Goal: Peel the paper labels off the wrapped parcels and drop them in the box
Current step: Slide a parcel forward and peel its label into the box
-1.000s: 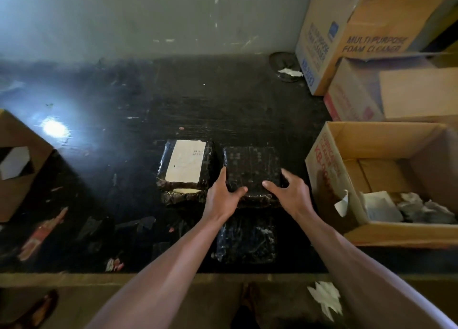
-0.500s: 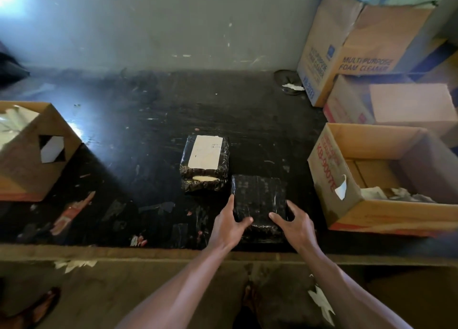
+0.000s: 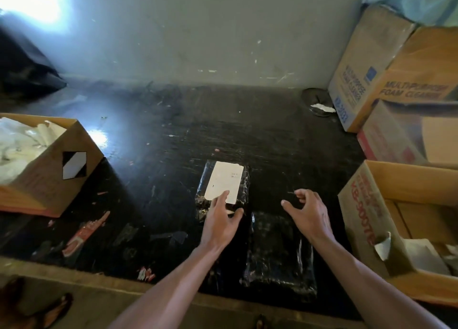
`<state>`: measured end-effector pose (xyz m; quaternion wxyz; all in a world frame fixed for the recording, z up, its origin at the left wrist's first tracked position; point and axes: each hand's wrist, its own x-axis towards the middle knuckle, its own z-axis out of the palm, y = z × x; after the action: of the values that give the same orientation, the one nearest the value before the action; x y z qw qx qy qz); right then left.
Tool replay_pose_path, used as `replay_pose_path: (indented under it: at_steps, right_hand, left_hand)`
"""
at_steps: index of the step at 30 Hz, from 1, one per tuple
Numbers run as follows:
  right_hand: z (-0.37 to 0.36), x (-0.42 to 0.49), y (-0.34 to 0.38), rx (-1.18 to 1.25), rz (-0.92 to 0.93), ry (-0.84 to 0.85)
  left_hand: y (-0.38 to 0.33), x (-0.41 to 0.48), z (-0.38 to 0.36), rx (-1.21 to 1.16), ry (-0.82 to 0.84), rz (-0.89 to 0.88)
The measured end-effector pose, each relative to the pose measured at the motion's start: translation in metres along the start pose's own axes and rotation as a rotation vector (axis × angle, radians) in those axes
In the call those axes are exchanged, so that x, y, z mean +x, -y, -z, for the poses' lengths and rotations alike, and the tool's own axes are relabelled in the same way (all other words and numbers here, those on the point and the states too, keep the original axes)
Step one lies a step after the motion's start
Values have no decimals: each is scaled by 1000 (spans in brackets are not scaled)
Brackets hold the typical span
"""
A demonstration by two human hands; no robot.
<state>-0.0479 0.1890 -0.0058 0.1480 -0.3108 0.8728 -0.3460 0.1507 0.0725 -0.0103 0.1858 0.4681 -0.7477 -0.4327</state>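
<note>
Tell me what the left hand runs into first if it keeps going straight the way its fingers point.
The left hand points away from the person, its fingertips already at the near edge of the white paper label on the wrapped parcel. Going on, it would likely meet that label first, though its height above it is unclear.

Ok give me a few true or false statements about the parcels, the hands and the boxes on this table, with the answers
1. The labelled parcel has a white paper label on its top face. True.
2. The left hand has fingertips on that label's near edge. True.
3. The right hand grips the unlabelled parcel. False: it is open, with nothing in it.
4. The open box on the right is empty. False: crumpled paper lies inside.
5. The unlabelled parcel lies nearer the table edge than the labelled one. True.
6. The box on the left is closed. False: it is open, with white paper inside.
</note>
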Motion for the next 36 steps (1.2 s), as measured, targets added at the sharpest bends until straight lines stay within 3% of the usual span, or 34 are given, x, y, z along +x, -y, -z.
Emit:
replay_pose_path:
  at_steps: [7,13,23,36]
  right_hand:
    - [-47,62,53,-14,133,107]
    - [-94,88,86,-62,153,180]
    - [-138,119,122,-273,89,81]
    - [-136,108,135,-186,30,54]
  left_hand:
    - [16,60,43,32,-141,106]
    - [40,99,62,115,-10,101]
    - [62,142,64,283,233,-43]
    - [69,147,63,262,276,-59]
